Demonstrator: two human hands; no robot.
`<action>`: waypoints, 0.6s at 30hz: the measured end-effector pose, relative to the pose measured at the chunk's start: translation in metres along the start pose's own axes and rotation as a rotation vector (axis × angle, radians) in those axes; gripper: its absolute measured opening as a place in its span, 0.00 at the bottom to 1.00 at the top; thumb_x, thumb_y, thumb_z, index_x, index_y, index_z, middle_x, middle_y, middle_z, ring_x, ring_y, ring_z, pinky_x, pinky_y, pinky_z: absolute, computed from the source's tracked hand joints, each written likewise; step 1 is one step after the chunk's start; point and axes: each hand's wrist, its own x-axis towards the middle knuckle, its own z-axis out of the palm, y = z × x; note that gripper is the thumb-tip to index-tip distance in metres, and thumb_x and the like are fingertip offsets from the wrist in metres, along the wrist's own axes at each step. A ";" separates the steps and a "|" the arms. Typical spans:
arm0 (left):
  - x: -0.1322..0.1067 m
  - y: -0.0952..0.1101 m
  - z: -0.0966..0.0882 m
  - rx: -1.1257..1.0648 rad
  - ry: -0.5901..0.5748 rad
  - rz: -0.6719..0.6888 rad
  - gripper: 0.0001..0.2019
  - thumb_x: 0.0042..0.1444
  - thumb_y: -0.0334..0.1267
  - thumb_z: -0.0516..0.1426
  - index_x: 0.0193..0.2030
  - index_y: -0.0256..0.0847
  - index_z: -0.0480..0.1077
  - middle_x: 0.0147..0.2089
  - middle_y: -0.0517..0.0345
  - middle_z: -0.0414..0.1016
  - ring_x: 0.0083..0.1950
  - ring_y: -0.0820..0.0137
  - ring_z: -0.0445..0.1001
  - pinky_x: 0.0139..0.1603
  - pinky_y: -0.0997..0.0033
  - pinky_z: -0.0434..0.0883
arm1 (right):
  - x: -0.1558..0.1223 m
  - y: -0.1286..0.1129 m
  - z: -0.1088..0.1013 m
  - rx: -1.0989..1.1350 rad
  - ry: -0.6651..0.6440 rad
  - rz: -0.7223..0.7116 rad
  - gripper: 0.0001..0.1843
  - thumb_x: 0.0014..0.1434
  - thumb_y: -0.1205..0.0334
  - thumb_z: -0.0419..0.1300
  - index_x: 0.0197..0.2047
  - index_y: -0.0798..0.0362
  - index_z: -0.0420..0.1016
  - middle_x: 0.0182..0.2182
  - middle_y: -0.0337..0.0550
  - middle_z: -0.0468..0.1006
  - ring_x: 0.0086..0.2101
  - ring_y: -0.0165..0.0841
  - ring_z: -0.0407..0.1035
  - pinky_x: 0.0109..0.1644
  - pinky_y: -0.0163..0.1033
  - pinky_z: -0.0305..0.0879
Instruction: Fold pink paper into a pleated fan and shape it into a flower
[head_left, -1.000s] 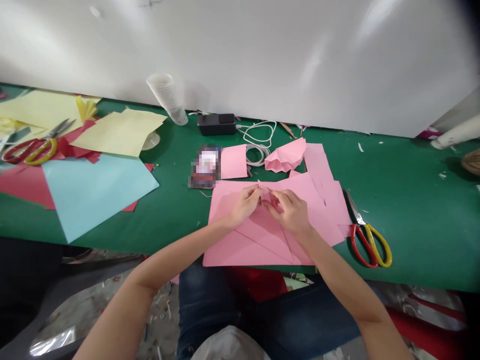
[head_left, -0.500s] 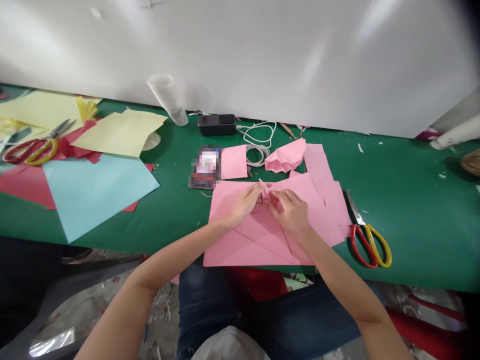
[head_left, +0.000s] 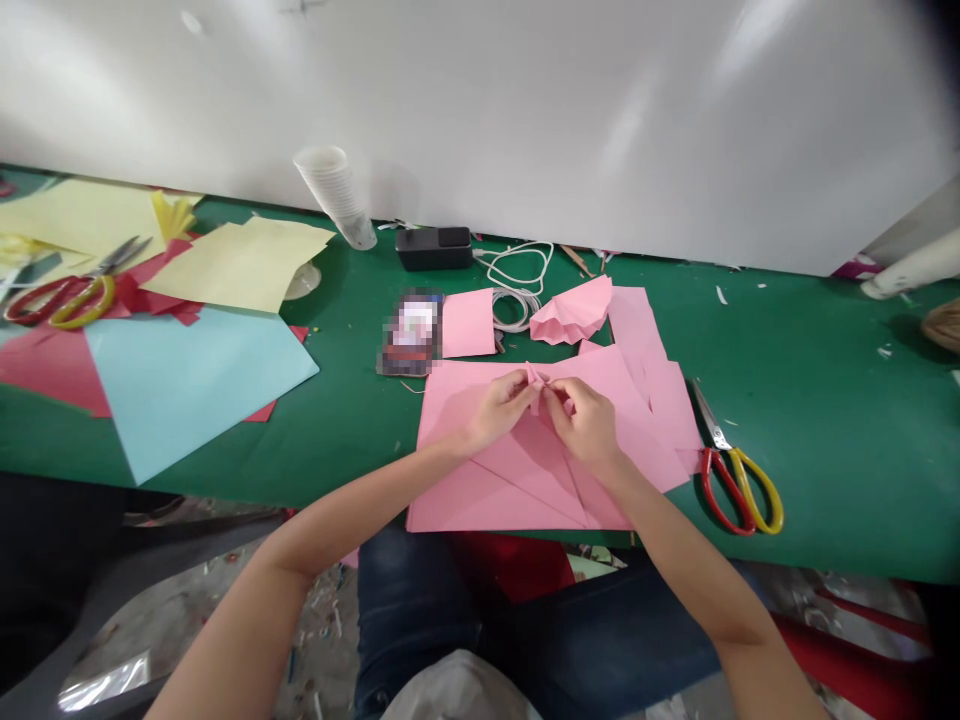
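Between my hands is a small folded piece of pink paper (head_left: 535,378), its pointed tip showing above my fingers. My left hand (head_left: 501,408) pinches it from the left, fingers closed. From the right, my right hand (head_left: 585,418) grips it with thumb and fingertips together. Both hands are just above a stack of pink paper sheets (head_left: 465,495), and the lower part of the folded piece is partly hidden by my fingers. Behind them lie a pleated pink paper piece (head_left: 574,312) and a pink paper square (head_left: 469,324).
Scissors with red and yellow handles (head_left: 731,475) lie right of the stack. A phone (head_left: 411,335), a black box (head_left: 433,249), a white cable (head_left: 517,265) and tilted stacked cups (head_left: 335,197) stand behind. Blue paper (head_left: 199,375), yellow paper (head_left: 236,265) and other scissors (head_left: 82,290) are at left.
My fingers have shifted on the folded pink paper: the left fingers have curled in and the right fingertips have come closer to the left. Everything else stays in place.
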 end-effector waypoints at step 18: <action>-0.001 0.000 -0.004 -0.122 0.141 -0.019 0.13 0.55 0.46 0.57 0.35 0.38 0.76 0.33 0.58 0.74 0.37 0.73 0.70 0.42 0.71 0.67 | 0.014 -0.004 -0.011 0.609 -0.253 0.290 0.19 0.56 0.44 0.57 0.29 0.52 0.72 0.22 0.37 0.70 0.24 0.29 0.63 0.29 0.36 0.58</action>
